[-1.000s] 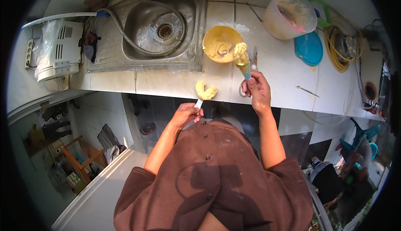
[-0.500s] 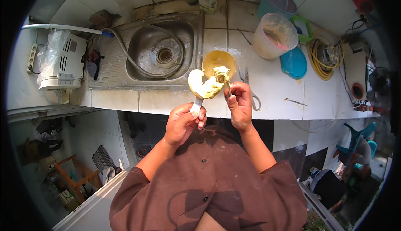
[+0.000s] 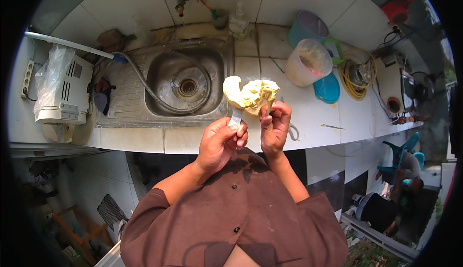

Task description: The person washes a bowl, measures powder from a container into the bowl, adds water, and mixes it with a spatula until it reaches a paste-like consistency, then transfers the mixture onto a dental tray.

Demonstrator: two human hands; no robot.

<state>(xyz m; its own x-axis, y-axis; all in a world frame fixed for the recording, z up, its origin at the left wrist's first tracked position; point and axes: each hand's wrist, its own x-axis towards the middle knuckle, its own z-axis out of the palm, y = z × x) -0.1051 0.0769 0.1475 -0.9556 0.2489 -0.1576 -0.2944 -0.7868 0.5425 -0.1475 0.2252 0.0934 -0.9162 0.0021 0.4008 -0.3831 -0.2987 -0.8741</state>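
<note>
My left hand [image 3: 223, 140] is closed around the flat, pale handle of a U-shaped dental impression tray [image 3: 235, 117], whose top is heaped with thick yellow paste [image 3: 248, 95]. Close beside it, my right hand [image 3: 275, 128] pinches the lower end of a spatula [image 3: 268, 107]. Yellow paste coats the spatula's upper part and meets the paste on the tray. Behind them sits a yellow bowl, mostly hidden now. Scissors [image 3: 293, 133] lie on the tiled counter, partly behind my right hand.
A steel sink [image 3: 224, 74] with a grey hose lies left of centre. To the right stand a stained plastic tub [image 3: 301, 67], a blue lid [image 3: 327, 88] and a coiled yellow cable [image 3: 358, 93]. A thin stick [image 3: 333, 126] rests near the counter's front edge. A white appliance [image 3: 72, 86] stands left.
The view has shifted, with the sink and counter lower in it. Both hands still hold the same things; the spatula's paste-covered end has tilted right, and the bowl is now mostly covered.
</note>
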